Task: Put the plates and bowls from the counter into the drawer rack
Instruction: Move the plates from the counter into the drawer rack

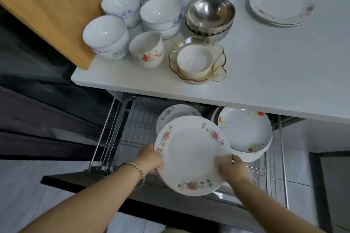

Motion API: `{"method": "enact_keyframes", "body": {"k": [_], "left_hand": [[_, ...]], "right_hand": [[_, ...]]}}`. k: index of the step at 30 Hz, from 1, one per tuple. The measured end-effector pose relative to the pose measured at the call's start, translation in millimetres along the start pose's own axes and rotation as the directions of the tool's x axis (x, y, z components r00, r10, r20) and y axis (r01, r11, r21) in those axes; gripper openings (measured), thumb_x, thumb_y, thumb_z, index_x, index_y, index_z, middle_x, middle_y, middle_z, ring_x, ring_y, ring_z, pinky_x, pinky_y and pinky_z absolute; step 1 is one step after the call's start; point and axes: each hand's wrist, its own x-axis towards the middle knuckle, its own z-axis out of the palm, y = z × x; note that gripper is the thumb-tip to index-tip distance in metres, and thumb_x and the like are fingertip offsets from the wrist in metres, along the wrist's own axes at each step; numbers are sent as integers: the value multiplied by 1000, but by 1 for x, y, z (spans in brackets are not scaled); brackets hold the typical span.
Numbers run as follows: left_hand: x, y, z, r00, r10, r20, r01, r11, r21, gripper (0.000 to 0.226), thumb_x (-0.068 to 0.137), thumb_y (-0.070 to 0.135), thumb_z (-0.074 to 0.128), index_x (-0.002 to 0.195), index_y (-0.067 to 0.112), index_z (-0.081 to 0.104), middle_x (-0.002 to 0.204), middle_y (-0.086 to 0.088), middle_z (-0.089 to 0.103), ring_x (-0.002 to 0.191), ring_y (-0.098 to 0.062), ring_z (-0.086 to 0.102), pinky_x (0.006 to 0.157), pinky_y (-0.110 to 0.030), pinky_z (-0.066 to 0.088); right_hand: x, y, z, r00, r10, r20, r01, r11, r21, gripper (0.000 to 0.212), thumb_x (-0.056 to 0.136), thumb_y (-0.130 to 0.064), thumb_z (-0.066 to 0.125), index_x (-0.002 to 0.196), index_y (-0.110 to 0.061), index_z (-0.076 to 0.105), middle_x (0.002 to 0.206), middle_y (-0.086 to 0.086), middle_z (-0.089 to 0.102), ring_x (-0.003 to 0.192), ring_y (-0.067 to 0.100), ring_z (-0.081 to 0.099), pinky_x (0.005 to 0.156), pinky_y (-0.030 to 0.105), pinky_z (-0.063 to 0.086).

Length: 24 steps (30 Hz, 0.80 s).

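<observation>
The left hand [151, 159] grips the left rim of a floral plate [191, 155], and the right hand [233, 169] grips its right rim. The plate tilts above the open wire drawer rack [138, 125]. Just behind it in the rack stand another floral plate [173, 112] and, to the right, deep plates with orange motifs [246, 130]. On the far counter [274, 73] sit stacked white bowls [160, 13], steel bowls [209, 10] and more plates [280, 4].
</observation>
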Motion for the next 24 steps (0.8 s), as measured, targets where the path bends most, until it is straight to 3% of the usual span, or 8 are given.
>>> {"method": "enact_keyframes", "body": {"k": [5, 13, 17, 20, 24], "left_hand": [[89, -16, -23, 999, 49, -4, -48, 994, 94, 32, 76, -8, 63, 107, 1, 61, 112, -13, 65, 104, -26, 62, 86, -36, 57], [210, -7, -17, 993, 109, -51, -93, 966, 242, 19, 78, -4, 65, 97, -4, 67, 109, -17, 70, 98, -26, 66, 90, -34, 55], [246, -3, -4, 990, 118, -71, -93, 954, 283, 30, 79, -3, 66, 108, -4, 64, 114, -17, 67, 107, -29, 64, 90, -31, 53], [264, -1, 4, 985, 130, -116, -83, 935, 345, 33, 81, -1, 61, 113, -4, 61, 118, -18, 64, 110, -31, 62, 87, -30, 52], [267, 7, 6, 978, 182, -97, -119, 881, 458, 38, 85, -1, 57, 122, -6, 52, 124, -19, 60, 115, -33, 59, 92, -34, 51]], "right_hand": [[48, -10, 71, 996, 78, -41, -79, 997, -18, 41, 83, -5, 55, 123, -6, 55, 117, 14, 64, 108, 33, 59, 89, 32, 47], [140, -9, 143, 981, 108, -162, -120, 991, -63, 49, 83, -11, 59, 131, -8, 50, 123, 15, 63, 114, 31, 58, 91, 30, 46], [169, -7, 161, 959, 132, -253, -149, 988, -50, 50, 86, -11, 55, 135, -11, 45, 128, 18, 57, 116, 33, 56, 95, 34, 45], [180, -9, 166, 945, 87, -315, -135, 982, -133, 46, 87, -12, 52, 132, -11, 46, 129, 20, 54, 116, 36, 53, 95, 37, 43], [181, -17, 165, 923, 125, -365, -197, 966, -167, 44, 88, -16, 53, 131, -14, 47, 133, 23, 44, 124, 37, 41, 101, 37, 36]]}}
